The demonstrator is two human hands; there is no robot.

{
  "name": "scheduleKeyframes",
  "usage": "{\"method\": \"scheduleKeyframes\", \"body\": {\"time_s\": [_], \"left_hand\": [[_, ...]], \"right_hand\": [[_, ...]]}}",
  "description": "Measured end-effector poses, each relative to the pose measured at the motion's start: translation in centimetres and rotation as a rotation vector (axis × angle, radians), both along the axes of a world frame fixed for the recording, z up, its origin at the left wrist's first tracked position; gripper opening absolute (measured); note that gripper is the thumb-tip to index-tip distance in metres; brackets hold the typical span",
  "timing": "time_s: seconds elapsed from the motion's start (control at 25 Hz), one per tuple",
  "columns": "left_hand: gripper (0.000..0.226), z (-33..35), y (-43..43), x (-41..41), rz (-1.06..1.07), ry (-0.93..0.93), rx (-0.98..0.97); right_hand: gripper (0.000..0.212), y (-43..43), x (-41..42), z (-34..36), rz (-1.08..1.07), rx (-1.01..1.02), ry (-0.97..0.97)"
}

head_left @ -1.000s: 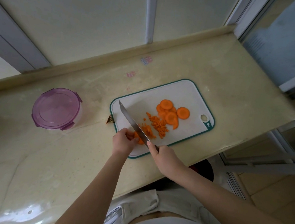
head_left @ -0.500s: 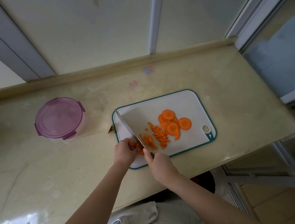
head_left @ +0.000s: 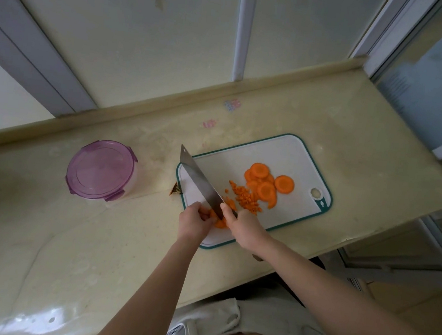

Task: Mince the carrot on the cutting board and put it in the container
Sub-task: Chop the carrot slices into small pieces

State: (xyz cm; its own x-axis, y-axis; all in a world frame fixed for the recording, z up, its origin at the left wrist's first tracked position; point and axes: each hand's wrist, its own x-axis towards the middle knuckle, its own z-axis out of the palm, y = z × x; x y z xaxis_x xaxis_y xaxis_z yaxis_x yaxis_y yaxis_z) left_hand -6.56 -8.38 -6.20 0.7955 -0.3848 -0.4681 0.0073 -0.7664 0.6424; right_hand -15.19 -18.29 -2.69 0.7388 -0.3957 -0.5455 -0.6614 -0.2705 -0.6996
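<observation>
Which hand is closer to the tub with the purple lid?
Left. The left hand holds carrot on the cutting board, on the side toward the container. The right hand grips the knife on the far side of the left hand, farther away.

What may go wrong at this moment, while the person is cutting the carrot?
1. The left hand holds a carrot piece close beside the knife blade held by the right hand; a slip might cut a fingertip.
2. The container stands closed, off the cutting board; carrying the minced carrot there before opening its lid could spill it.
</observation>
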Motion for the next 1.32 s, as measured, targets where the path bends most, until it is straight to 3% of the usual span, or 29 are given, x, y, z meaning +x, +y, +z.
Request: {"method": "scheduleKeyframes", "body": {"time_s": [0.56,1.0,1.32], "left_hand": [[0.017,-0.6,0.6,0.0,-0.005,0.017,-0.08],[0.003,-0.5,0.2,-0.2,0.026,-0.006,0.004],[0.007,-0.4,-0.1,0.5,0.062,0.067,0.013]], "right_hand": [[0.059,-0.2,-2.0,-0.4,-0.058,-0.013,0.06],[0.057,1.2,-3.6,0.0,-0.068,0.039,0.053],[0.052,1.7,-2.4,1.0,0.037,-0.135,0.137]]}}
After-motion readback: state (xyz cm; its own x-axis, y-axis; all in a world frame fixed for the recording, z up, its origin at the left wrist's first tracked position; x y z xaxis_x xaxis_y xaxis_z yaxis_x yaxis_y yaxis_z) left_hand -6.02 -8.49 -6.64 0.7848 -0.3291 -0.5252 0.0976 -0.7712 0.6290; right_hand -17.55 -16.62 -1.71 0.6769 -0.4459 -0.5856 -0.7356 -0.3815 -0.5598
